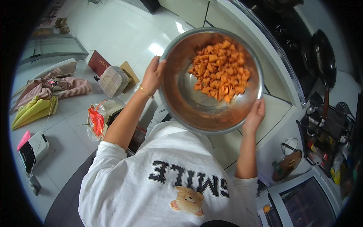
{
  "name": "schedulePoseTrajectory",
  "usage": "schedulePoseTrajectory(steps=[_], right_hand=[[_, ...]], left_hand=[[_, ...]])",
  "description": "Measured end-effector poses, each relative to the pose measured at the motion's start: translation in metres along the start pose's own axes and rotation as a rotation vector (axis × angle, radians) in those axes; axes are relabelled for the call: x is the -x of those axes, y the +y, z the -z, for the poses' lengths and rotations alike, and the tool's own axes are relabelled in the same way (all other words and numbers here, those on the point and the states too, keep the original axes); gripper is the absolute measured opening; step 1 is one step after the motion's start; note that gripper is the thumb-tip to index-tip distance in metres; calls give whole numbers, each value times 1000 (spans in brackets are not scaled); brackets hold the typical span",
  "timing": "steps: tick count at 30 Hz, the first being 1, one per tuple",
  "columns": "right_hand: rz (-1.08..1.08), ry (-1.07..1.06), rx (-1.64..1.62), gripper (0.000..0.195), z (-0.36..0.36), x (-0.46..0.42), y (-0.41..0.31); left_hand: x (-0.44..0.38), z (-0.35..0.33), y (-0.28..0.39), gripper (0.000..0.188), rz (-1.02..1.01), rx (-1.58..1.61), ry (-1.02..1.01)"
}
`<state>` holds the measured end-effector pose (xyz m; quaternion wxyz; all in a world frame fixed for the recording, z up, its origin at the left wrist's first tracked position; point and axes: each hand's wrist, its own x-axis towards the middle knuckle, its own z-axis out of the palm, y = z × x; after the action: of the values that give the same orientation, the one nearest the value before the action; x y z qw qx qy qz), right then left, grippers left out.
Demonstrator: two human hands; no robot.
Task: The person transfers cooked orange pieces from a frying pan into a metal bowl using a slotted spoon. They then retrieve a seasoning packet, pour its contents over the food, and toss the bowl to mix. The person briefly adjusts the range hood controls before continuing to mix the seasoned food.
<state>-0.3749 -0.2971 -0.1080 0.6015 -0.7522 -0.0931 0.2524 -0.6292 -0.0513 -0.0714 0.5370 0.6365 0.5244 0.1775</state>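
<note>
A large stainless steel bowl [187,113] is held up in front of my body, tilted so that its inside shows. Many orange chunks of cut vegetable, possibly carrot [221,71], lie inside, gathered towards the side away from me. My left hand [154,72] grips the rim at the picture's left, thumb over the edge, with a gold-coloured bracelet at the wrist. On the opposite side my right hand [254,116] holds the rim low down. Fingers beneath the bowl are hidden on both sides.
A black wok [324,61] sits by the gas stove [283,35] at upper right. Beside it a rack holds utensils and bottles. A lidded pot or lid [289,166] is below. To the left are a cushioned stool [114,81], a bag-lined bin [97,120] and hanging cloths [68,86].
</note>
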Motion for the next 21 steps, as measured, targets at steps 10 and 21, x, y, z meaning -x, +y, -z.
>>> schedulePoseTrajectory(steps=[10, 21], right_hand=[[21, 48, -111, 40, 18, -117, -16], [-23, 123, -152, 41, -27, -19, 6]], left_hand=[[-78, -66, 28, 29, -75, -23, 51], [-38, 8, -7, 30, -55, -159, 76]])
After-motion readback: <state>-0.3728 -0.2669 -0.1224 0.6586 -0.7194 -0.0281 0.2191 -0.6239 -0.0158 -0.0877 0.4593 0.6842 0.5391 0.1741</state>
